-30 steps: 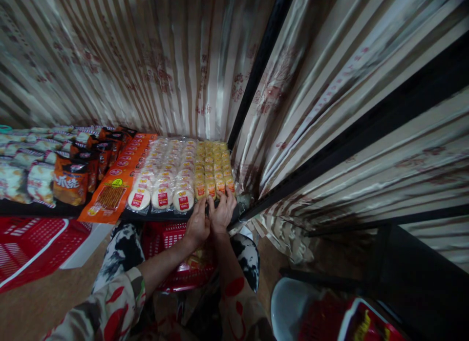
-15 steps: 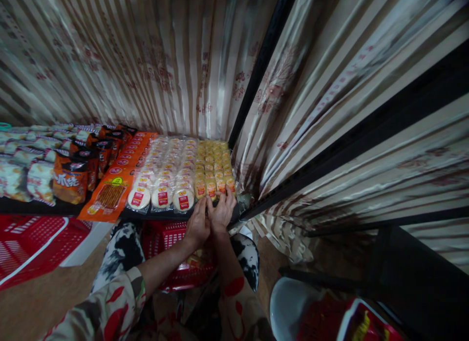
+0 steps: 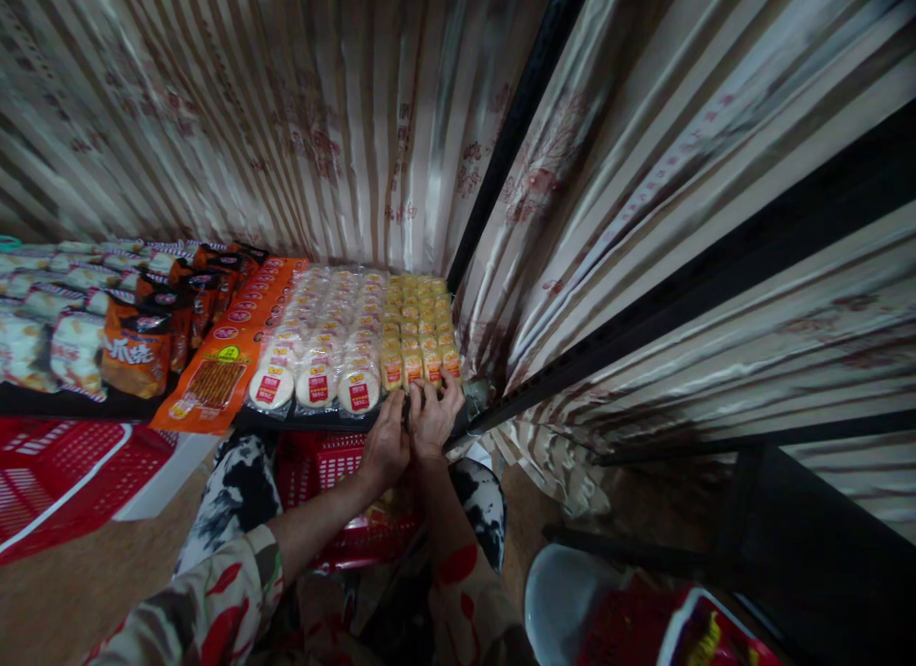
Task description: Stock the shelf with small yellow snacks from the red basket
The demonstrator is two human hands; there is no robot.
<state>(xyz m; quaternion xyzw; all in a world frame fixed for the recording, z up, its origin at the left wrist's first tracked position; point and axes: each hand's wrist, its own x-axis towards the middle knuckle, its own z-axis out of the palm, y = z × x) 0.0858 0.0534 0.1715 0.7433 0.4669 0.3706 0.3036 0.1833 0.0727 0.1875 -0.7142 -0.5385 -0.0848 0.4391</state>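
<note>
Both my hands are pressed together at the front edge of a low dark shelf [image 3: 301, 420]. My left hand [image 3: 386, 442] and my right hand [image 3: 433, 418] touch the front packets of the small yellow wrapped cakes [image 3: 419, 332], laid in rows at the shelf's right end. My right fingers spread over the nearest yellow packets; whether they pinch one is hidden. Left of these lie rows of round white wrapped cakes [image 3: 319, 346] with red labels.
Flat orange snack packs [image 3: 221, 365], orange-brown bags [image 3: 139, 346] and pale bags [image 3: 43, 332] fill the shelf leftward. A red basket [image 3: 336, 485] sits below between my knees, red crates [image 3: 57, 475] at left, a white stool [image 3: 565, 599] at right. Striped curtains and black shelf posts surround.
The hands have stayed at the front yellow packets, with only slight finger movement; the view has shifted a little.
</note>
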